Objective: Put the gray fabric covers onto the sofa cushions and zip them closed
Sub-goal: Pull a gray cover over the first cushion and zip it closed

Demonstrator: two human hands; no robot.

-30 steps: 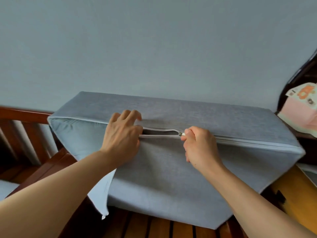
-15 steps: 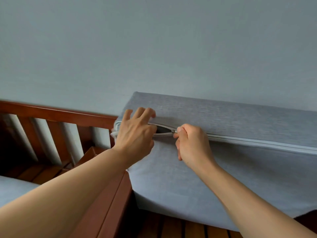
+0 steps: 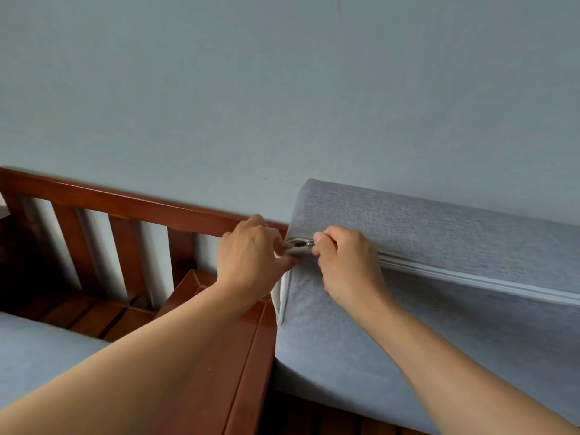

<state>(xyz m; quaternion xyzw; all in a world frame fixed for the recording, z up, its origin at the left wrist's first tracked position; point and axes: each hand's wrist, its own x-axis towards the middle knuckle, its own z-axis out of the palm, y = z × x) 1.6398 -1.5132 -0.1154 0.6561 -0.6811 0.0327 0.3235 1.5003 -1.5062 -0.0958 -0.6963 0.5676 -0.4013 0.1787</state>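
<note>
Against blue wall [image 3: 282, 89], both hands pinching: right hand [image 3: 348, 262] zipper pull [image 3: 310, 243] (nearly closed), left hand [image 3: 251, 255] cover corner [image 3: 290, 250]

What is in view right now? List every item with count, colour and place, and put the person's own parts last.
cushion in gray fabric cover: one, blue-gray, right half, standing on edge on the sofa frame.
zipper: one, pale gray, along the cushion's near upper edge, closed to the right of the hands, a short gap left at the left corner.
zipper pull: one, metallic, between the two hands.
wooden sofa frame: one, reddish brown, left and bottom centre, slatted back and armrest.
seat cushion: one, blue-gray, lower left.
wall: one, pale gray-blue, upper half.
left hand: one, pinches the cover's left corner.
right hand: one, pinches the zipper pull.
</note>
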